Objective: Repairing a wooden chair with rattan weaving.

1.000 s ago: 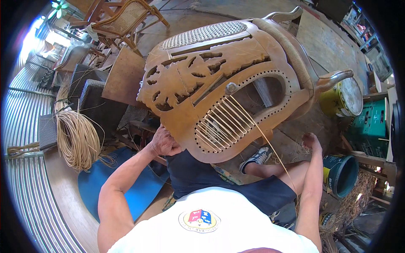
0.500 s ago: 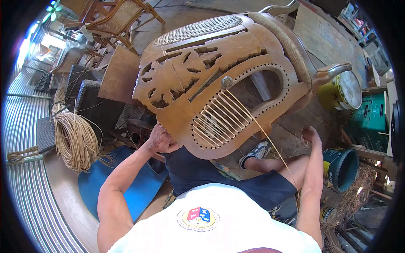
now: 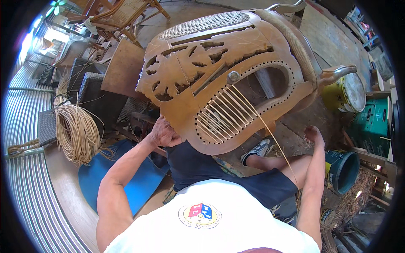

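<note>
A carved brown wooden chair lies tipped in front of me, its pierced frame facing up. Several pale cane strands run in parallel across part of a rounded opening ringed with small holes. A rounded peg stands at the frame's edge, and one long loose strand trails from near it down toward my right thigh. My left hand is closed at the chair's near left edge, its fingertips partly hidden. Out over my right knee, my right hand is curled; what it holds, if anything, is hidden.
A thick coil of cane hangs at the left above a blue sheet. A yellow bucket, a green crate and a dark teal bucket stand to the right. Another cane chair is at the far left.
The chair has shifted slightly right and away in the view, and my left hand has moved with its edge. My right hand keeps nearly the same place.
</note>
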`<action>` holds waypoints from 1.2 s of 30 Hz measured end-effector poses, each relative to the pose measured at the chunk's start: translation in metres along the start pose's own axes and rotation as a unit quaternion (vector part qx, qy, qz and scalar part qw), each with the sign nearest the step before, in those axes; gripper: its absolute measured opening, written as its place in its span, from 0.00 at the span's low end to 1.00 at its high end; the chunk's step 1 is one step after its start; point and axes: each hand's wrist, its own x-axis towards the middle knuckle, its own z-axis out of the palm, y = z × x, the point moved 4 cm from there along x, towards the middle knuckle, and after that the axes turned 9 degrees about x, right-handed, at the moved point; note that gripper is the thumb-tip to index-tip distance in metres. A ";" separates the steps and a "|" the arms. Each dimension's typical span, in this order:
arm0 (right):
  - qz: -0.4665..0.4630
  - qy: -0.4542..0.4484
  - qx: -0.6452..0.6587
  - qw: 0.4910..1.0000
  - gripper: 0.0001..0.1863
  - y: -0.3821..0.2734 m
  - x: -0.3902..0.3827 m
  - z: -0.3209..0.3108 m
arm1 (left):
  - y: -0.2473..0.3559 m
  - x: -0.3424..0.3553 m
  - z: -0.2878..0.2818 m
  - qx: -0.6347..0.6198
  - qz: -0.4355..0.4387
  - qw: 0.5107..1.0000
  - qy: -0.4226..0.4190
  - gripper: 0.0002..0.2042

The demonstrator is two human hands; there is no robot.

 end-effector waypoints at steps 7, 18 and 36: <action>0.070 0.257 0.027 0.964 0.16 -0.084 -0.036 -0.042 | 0.000 -0.004 -0.001 0.006 -0.033 0.999 0.009 0.26; -0.159 0.336 0.471 0.800 0.17 -0.351 -0.128 -0.108 | 0.136 -0.006 0.029 0.000 -0.310 0.949 0.053 0.28; -0.342 0.247 0.383 0.822 0.35 -0.525 -0.058 -0.127 | -0.003 -0.093 0.109 -0.837 -0.391 0.329 0.194 0.31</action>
